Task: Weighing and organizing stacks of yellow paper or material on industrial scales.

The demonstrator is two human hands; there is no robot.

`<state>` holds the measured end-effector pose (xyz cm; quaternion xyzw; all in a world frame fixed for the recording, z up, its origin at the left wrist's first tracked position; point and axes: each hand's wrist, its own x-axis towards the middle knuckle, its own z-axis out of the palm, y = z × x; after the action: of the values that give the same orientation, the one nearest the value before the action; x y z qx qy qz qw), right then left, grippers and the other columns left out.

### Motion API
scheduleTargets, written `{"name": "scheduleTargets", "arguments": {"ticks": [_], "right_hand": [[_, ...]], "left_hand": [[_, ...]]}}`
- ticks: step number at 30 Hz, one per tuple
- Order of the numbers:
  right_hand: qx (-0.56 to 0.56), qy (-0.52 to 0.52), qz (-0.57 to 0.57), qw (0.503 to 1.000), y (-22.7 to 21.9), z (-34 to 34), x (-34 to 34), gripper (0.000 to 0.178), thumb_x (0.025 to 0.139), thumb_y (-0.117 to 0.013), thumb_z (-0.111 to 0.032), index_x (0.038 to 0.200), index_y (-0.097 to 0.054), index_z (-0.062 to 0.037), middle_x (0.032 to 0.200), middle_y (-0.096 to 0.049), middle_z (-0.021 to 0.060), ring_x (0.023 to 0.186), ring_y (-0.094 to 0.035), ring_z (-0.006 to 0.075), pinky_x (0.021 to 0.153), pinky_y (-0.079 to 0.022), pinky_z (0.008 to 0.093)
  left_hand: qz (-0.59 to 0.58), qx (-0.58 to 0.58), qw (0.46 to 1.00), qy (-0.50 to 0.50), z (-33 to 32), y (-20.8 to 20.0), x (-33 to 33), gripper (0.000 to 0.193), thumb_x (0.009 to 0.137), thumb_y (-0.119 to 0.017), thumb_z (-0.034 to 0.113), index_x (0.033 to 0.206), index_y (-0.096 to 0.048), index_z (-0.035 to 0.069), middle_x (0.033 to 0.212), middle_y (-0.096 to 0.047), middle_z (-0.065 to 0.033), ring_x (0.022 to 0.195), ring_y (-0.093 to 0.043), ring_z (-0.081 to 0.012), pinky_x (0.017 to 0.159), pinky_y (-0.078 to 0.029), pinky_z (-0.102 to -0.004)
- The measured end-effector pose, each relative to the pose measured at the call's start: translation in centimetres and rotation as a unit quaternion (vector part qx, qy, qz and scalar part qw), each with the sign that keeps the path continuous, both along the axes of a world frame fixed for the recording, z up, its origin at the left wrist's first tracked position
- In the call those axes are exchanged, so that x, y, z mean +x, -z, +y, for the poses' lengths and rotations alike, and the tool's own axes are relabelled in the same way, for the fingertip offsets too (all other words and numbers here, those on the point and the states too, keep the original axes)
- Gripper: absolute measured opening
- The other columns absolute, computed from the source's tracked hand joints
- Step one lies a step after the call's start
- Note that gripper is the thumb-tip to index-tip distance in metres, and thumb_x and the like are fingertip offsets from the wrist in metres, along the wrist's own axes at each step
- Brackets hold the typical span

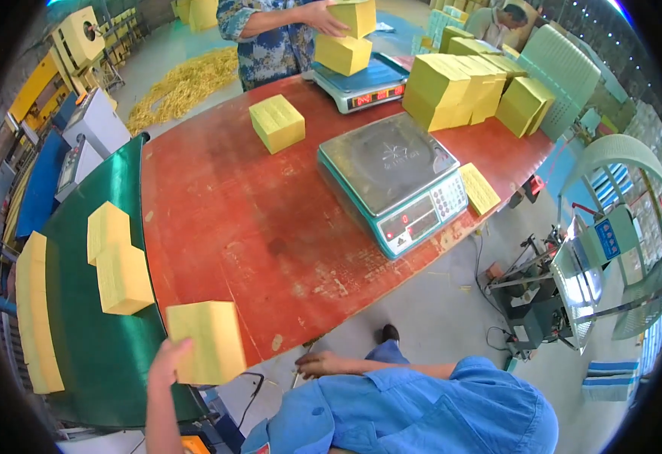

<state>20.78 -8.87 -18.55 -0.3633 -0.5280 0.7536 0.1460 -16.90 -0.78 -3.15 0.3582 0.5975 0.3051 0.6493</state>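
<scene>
My left hand (167, 362) grips a yellow rectangular block (208, 342) by its left side, holding it over the near corner where the red table (233, 227) meets the green conveyor belt (111, 356). My right hand (317, 365) holds nothing. Its fingers lie loosely apart just below the table's near edge, and its blue sleeve runs back to my body. An empty teal weighing scale (391, 178) stands on the table ahead to the right.
Two yellow blocks (119, 261) and a long yellow stack (36, 318) lie on the belt. One block (276, 122) sits mid-table and a thin one (479, 189) beside the scale. A co-worker's hand (323, 19) sets blocks (342, 53) on a second scale (357, 85). Stacked blocks (452, 91) stand at back right, a machine (550, 291) on the right.
</scene>
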Motion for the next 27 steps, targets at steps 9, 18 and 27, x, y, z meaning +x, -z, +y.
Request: {"name": "scheduleTargets", "arguments": {"ticks": [9,18,27], "right_hand": [[-0.370,0.190,0.318,0.852,-3.0,2.3,12.9,0.051,0.088,-0.060,-0.028,0.132,-0.052,-0.0032,0.128,-0.060,0.0113,0.118,-0.055,0.0269,0.106,-0.037,0.0456],[-0.419,0.085,0.240,0.872,-5.4,6.4,19.3,0.048,0.092,-0.057,-0.027,0.134,-0.050,-0.0034,0.131,-0.057,0.0110,0.116,-0.056,0.0248,0.103,-0.041,0.0425],[0.056,0.039,0.228,0.971,-14.2,10.3,24.1,0.044,0.100,-0.052,-0.031,0.129,-0.055,0.0022,0.129,-0.056,0.0154,0.120,-0.053,0.0243,0.103,-0.041,0.0384]], "left_hand": [[0.074,0.106,0.982,0.138,0.1,0.1,26.3,0.057,0.084,-0.074,0.029,0.131,-0.054,0.003,0.115,-0.068,-0.0127,0.104,-0.065,-0.0195,0.089,-0.052,-0.0358],[0.574,0.291,0.764,0.044,-4.6,-4.7,37.5,0.070,0.087,-0.067,0.028,0.145,-0.037,0.002,0.143,-0.041,-0.0266,0.127,-0.044,-0.0438,0.106,-0.037,-0.0472],[0.062,0.281,0.918,-0.272,-6.8,-1.7,40.7,0.051,0.099,-0.054,0.031,0.142,-0.042,0.005,0.138,-0.049,-0.0120,0.126,-0.050,-0.0248,0.103,-0.044,-0.0387]]}}
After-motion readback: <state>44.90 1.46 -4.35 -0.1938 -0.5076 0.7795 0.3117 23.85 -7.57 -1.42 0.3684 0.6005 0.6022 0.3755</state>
